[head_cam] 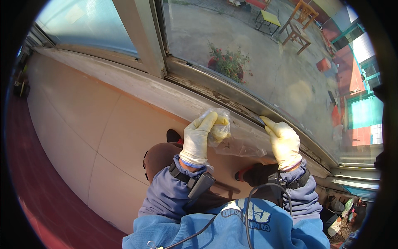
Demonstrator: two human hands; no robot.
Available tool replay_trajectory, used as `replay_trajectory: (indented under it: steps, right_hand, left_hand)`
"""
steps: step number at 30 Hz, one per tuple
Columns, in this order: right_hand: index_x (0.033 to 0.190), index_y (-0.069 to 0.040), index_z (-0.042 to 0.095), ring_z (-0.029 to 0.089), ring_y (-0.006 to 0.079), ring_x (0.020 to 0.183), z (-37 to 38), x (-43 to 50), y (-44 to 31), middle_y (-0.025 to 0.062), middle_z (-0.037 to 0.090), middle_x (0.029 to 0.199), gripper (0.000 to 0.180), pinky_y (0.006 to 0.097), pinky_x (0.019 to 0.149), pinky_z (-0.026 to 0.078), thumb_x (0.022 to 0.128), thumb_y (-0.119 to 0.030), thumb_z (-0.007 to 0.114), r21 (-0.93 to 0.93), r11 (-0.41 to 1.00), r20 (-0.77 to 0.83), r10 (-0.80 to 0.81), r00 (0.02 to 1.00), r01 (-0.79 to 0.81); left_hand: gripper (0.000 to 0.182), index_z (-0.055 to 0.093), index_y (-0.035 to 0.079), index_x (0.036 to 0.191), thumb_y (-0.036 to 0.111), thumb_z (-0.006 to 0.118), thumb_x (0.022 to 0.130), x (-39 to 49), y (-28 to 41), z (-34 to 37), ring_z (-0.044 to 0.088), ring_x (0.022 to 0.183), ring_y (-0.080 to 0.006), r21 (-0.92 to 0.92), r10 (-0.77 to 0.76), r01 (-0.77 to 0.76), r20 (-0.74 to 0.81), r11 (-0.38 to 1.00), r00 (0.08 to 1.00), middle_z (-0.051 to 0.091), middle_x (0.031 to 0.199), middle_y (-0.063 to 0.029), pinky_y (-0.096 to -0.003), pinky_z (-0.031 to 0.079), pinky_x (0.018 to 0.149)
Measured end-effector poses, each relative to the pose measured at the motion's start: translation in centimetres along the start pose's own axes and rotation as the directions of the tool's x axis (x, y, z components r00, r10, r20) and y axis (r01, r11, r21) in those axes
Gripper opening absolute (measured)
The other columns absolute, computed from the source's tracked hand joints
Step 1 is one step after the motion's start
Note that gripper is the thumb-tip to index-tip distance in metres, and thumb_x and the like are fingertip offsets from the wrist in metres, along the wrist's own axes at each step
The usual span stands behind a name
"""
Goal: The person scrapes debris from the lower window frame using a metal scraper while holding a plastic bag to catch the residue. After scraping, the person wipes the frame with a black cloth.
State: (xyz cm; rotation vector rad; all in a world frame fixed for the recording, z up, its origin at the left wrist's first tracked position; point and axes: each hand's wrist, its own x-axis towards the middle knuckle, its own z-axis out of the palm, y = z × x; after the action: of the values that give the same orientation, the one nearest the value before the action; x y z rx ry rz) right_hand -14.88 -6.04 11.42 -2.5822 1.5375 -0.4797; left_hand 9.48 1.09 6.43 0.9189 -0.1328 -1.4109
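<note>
My left hand (197,137), in a pale yellow rubber glove, grips the bunched top of a clear plastic bag (241,147). The bag hangs to the right, in front of the window sill (136,82). My right hand (284,144), gloved alike, reaches with thumb and forefinger to the dirty sliding-window track (217,96). A small pale spot shows at its fingertips; whether they pinch anything is unclear. Beyond the track stands a large glass pane (192,34) in a metal frame.
Outside the glass are a potted flowering plant (228,62), a yellow-topped stool (269,18) and a wooden chair (298,29). A stool rung (228,188) shows near my legs. Another person's gloved hand (334,228) is at lower right. A cable (248,214) crosses my sweatshirt.
</note>
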Motion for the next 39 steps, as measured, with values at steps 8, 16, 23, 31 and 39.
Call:
replay_trajectory:
  steps: [8,16,23,31,39]
  right_hand:
    - [0.123,-0.019,0.081,0.071,0.0371,0.088,0.9,1.4,-1.5,0.0141,0.073,0.092,0.028,0.0444,0.079,0.057,0.096,-0.017,0.073,0.11,0.994,0.013,0.009,1.0,-0.01]
    - [0.122,-0.018,0.081,0.071,0.0382,0.09,1.6,2.2,-2.1,0.0146,0.074,0.094,0.028,0.0458,0.081,0.057,0.095,-0.018,0.074,0.121,0.992,0.029,0.013,1.0,-0.016]
    - [0.121,-0.019,0.081,0.072,0.0366,0.092,2.4,2.9,-2.6,0.0123,0.076,0.095,0.027,0.0465,0.081,0.058,0.095,-0.019,0.073,0.086,0.996,0.023,-0.018,1.0,0.016]
    - [0.121,-0.014,0.082,0.073,0.0367,0.089,2.4,3.0,-2.7,0.0159,0.076,0.096,0.026,0.0409,0.082,0.057,0.095,-0.014,0.076,0.087,0.996,0.023,-0.018,1.0,0.016]
    - [0.122,-0.014,0.081,0.073,0.0361,0.091,2.3,3.2,-2.9,0.0146,0.076,0.096,0.027,0.0407,0.082,0.057,0.096,-0.014,0.076,0.093,0.996,0.078,0.012,0.997,-0.019]
  left_hand:
    - [0.027,0.08,-0.002,0.11,0.023,0.07,0.108,0.0,-0.1,0.1,0.076,0.077,-0.0158,0.046,0.025,-0.025,-0.006,0.999,1.0,0.081,0.098,-0.0101,-0.0273,0.063,0.066]
    - [0.028,0.079,-0.003,0.111,0.023,0.069,0.109,-0.1,0.2,-0.2,0.077,0.077,-0.0173,0.06,0.019,-0.02,0.017,0.998,1.0,0.081,0.099,-0.0109,-0.0275,0.063,0.066]
    - [0.028,0.079,-0.003,0.111,0.023,0.069,0.109,-0.4,0.4,0.0,0.077,0.075,-0.0184,0.049,0.024,-0.024,0.008,0.999,1.0,0.081,0.098,-0.0104,-0.0276,0.063,0.065]
    - [0.027,0.079,-0.002,0.11,0.022,0.068,0.109,-0.3,0.3,-0.1,0.077,0.075,-0.0181,0.022,0.019,-0.02,0.012,1.0,1.0,0.081,0.097,-0.0101,-0.0282,0.064,0.066]
    - [0.026,0.079,-0.002,0.112,0.022,0.069,0.109,-0.2,0.2,-0.2,0.077,0.075,-0.0185,0.022,0.023,-0.022,-0.003,1.0,1.0,0.081,0.097,-0.0102,-0.028,0.063,0.065]
